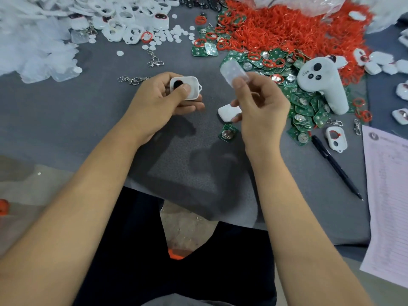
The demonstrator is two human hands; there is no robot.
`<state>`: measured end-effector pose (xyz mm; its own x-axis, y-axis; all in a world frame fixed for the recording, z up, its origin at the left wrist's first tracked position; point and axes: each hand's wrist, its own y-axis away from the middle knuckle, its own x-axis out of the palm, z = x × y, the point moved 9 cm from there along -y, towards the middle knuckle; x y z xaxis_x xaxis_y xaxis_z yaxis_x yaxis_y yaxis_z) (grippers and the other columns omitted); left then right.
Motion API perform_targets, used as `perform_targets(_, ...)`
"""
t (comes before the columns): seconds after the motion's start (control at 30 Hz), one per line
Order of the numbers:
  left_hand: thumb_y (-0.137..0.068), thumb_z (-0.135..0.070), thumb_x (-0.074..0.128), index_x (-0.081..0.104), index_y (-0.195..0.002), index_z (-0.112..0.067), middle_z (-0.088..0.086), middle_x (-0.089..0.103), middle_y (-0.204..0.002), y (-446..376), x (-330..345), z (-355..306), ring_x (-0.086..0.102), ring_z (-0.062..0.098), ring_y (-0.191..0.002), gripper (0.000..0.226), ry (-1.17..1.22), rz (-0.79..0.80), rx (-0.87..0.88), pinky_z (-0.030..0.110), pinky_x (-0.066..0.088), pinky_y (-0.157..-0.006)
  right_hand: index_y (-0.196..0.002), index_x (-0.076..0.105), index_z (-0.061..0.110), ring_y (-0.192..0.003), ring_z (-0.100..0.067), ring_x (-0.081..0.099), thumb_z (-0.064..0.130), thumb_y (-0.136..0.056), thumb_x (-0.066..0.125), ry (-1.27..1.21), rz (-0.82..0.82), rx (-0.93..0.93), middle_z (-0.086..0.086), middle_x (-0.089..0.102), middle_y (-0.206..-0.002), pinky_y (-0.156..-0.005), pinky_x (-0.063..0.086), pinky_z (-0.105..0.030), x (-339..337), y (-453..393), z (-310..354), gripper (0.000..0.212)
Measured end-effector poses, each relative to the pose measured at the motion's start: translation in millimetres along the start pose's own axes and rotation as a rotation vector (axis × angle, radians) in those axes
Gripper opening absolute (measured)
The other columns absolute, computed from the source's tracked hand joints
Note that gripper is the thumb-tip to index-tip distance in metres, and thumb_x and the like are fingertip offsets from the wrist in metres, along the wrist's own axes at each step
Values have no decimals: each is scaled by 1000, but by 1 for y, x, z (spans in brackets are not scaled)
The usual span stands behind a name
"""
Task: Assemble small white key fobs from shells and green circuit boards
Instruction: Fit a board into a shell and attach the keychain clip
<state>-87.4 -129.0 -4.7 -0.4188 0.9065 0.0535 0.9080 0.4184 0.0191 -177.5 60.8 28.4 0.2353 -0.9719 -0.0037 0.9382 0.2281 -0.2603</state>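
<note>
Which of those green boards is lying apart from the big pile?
The green board below the right hand, beside a white shell. It lies alone on the grey mat; the others are heaped together.

Grey table: circuit boards, red rings, seemingly shells.

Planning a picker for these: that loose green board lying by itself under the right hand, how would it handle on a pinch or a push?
The board looks thin and flat, so probably stiff and light. It lies flush on the grey mat; a push likely slides it, no rolling. The round metal cell on top looks smooth, so edge pinching seems safer.
</note>
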Motion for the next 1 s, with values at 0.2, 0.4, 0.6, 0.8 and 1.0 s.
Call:
perform_targets(0.2, -107, -6, 53, 67, -112, -9, 0, 79, -91, 0, -5, 0, 79, 21, -91, 15, 98, -71, -19, 19, 59, -75, -96, 74, 14, -51, -14, 58, 21, -97, 71, -59, 257, 40, 4, 72, -75, -41, 45, -25, 53, -30, 6, 7)
perform_targets(0.4, -107, -6, 52, 64, -122, -1, 9, 76, -101, 0, -8, -4, 79, 22, -90, 19, 62, -119, -7, 21, 60, -76, -103, 75, 10, -51, -13, 53, 16, -100, 69, -62, 309, 94, 3, 74, -78, -40, 42, -25, 61, -28, -12, 9)
perform_targets(0.6, -109, -9, 50, 60, -125, 0, 11, 75, -106, 0, -9, -2, 79, 21, -90, 21, 47, -125, -12, 22, 60, -78, -106, 76, 11, -51, -14, 49, 15, -101, 67, -65, 335, 141, 3, 70, -76, -41, 41, -25, 60, -30, -19, 11)
perform_targets(0.8, -109, -12, 50, 60, -124, 0, 6, 77, -100, -1, -7, 0, 79, 21, -91, 21, 82, -118, -27, 21, 59, -78, -113, 74, 6, -56, -16, 50, 12, -102, 65, -78, 335, 170, -2, 70, -82, -42, 42, -25, 56, -28, -20, 15)
perform_targets(1.0, -113, -36, 39, 66, -117, -3, 14, 79, -99, -5, -8, 6, 78, 29, -95, 43, 160, -108, -80, 24, 61, -76, -111, 74, 11, -59, -16, 52, 13, -103, 64, -102, 353, 178, 1, 72, -87, -42, 42, -25, 56, -24, -19, 12)
